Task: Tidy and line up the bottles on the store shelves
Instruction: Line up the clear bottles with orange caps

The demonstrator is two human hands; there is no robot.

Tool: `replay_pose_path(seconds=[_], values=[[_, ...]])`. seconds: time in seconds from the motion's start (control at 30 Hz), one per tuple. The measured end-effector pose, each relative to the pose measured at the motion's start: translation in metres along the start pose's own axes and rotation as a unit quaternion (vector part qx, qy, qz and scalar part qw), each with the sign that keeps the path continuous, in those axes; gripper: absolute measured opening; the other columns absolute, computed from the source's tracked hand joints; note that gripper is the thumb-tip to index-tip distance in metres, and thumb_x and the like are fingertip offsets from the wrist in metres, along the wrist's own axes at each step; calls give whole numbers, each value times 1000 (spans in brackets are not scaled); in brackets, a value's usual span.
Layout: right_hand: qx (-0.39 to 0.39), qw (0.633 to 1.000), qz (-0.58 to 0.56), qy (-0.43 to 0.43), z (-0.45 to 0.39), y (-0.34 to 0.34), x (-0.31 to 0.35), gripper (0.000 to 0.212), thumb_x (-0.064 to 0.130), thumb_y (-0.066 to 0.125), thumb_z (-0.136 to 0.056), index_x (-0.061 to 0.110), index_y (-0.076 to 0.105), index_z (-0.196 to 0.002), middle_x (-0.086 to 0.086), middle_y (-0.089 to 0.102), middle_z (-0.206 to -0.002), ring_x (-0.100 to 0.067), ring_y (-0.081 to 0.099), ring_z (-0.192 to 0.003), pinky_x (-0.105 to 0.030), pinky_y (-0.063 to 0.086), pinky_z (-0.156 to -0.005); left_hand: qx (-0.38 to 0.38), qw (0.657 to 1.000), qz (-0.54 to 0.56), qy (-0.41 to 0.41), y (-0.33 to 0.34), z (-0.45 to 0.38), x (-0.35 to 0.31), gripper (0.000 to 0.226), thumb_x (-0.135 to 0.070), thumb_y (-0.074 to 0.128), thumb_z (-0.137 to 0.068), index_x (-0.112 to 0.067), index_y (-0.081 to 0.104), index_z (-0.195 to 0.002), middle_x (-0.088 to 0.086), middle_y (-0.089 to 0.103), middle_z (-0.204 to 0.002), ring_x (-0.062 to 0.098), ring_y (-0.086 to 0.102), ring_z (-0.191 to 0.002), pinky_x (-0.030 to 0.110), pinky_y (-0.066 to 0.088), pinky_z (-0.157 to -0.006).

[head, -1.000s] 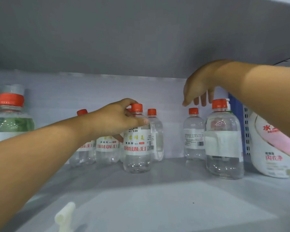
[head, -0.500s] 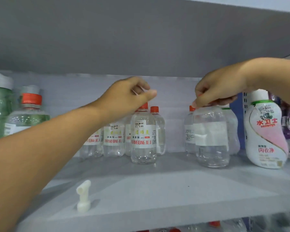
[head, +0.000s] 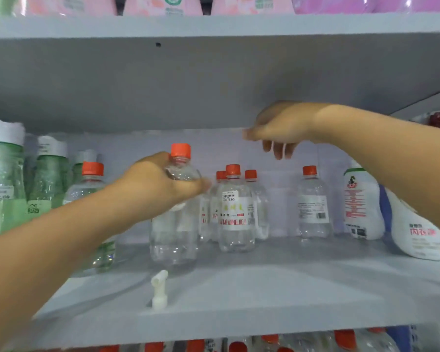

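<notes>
Since half a second earlier, the large clear plastic bottle with an orange cap point(head: 174, 219) had passed from under the right hand at the right of the grey metal shelf point(head: 277, 283) to the left hand point(head: 160, 185), and it now stood left of the cluster of small clear orange-capped bottles point(head: 235, 212). That hand, which had hovered closed above the cluster, had dropped lower and to the left. Its arm reached in from the lower left, the back of the hand towards the camera, and its fingers were wrapped round the large bottle's shoulder just under the cap. The bottle stood upright; motion blur hid whether its base touched the shelf.

The right hand point(head: 281, 127) had let go and risen close under the shelf above, forearm coming in from the right, palm down. Its fingers point(head: 277, 149) hung loosely curled and slightly apart, holding nothing.

One more small clear orange-capped bottle point(head: 313, 204) stood alone right of the cluster, with a white detergent bottle point(head: 361, 207) beyond it. Green-tinted bottles with white caps point(head: 5, 179) lined the left side. A small white plastic nozzle point(head: 159, 290) stood near the shelf's front edge.
</notes>
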State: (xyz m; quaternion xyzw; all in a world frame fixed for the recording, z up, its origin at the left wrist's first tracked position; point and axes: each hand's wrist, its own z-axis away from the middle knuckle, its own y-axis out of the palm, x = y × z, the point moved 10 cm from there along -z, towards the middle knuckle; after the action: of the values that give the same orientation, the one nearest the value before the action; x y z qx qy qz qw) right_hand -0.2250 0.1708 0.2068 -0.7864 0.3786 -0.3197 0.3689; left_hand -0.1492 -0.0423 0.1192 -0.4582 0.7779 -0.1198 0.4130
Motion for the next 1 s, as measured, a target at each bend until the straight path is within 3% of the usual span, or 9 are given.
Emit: replay_pose_path(seconds=[0.13,0.27,0.33,0.4,0.5,0.6,0.73,0.9,1.0], values=[[11,980,142,142,-20,-4,-84,53,48,59,-98,-3,55,-114,-9,65,-102,-30,74,-80,-41,64,-75,-19,994,-99,-33,-6,-12,28,64,-64,76,-73,-21,53,-113,2,63,-103,23,58,-86,31,44,-72],[80,964,151,202,-31,29,-133,54,50,61,-97,4,49,-122,-17,62,-116,-36,73,-92,-48,63,-83,4,981,-169,-95,0,-19,52,75,-69,73,-74,-16,41,-116,-2,50,-90,16,52,-76,34,44,-69],[81,963,141,216,-39,36,-148,52,42,60,-100,0,50,-129,-22,61,-120,-39,72,-94,-50,62,-84,-10,984,-149,-98,0,-21,52,87,-62,79,-73,-14,37,-133,5,54,-108,21,57,-87,37,47,-74],[84,958,145,232,-45,38,-161,47,31,58,-100,0,49,-134,-23,58,-128,-39,72,-96,-50,61,-88,-74,985,-153,-31,-6,-21,32,103,-52,83,-75,-21,23,-153,11,38,-147,31,49,-126,43,46,-100],[107,955,130,242,-50,44,-172,31,13,56,-99,-5,56,-125,-28,60,-128,-42,71,-101,-53,58,-93,-160,960,-117,199,-7,-6,-38,67,-43,73,-87,-28,42,-144,-5,44,-143,17,42,-133,36,39,-106],[110,963,111,217,-57,48,-169,21,8,60,-96,-8,61,-109,-32,66,-117,-44,72,-99,-55,60,-87,19,989,-35,141,38,-30,-59,40,-53,68,-88,-43,55,-124,-20,57,-123,0,60,-100,26,50,-82],[85,978,75,174,-64,57,-149,28,17,65,-96,-8,65,-108,-25,70,-105,-42,75,-86,-51,62,-83,235,965,-98,70,105,-55,-54,76,-53,75,-84,-47,34,-148,-12,60,-126,17,71,-96,31,62,-76],[23,990,75,114,-75,68,-128,37,37,69,-95,3,59,-85,-18,69,-89,-35,74,-71,-44,65,-72,236,969,-16,70,125,-69,-46,71,-43,80,-84,-40,37,-140,-15,63,-114,12,76,-80,30,64,-74],[8,991,88,103,-78,73,-127,40,40,66,-96,7,54,-77,-17,65,-85,-33,71,-66,-41,64,-68,195,977,24,84,126,-70,-35,68,-50,79,-80,-42,43,-137,-14,61,-123,12,73,-91,34,65,-77]])
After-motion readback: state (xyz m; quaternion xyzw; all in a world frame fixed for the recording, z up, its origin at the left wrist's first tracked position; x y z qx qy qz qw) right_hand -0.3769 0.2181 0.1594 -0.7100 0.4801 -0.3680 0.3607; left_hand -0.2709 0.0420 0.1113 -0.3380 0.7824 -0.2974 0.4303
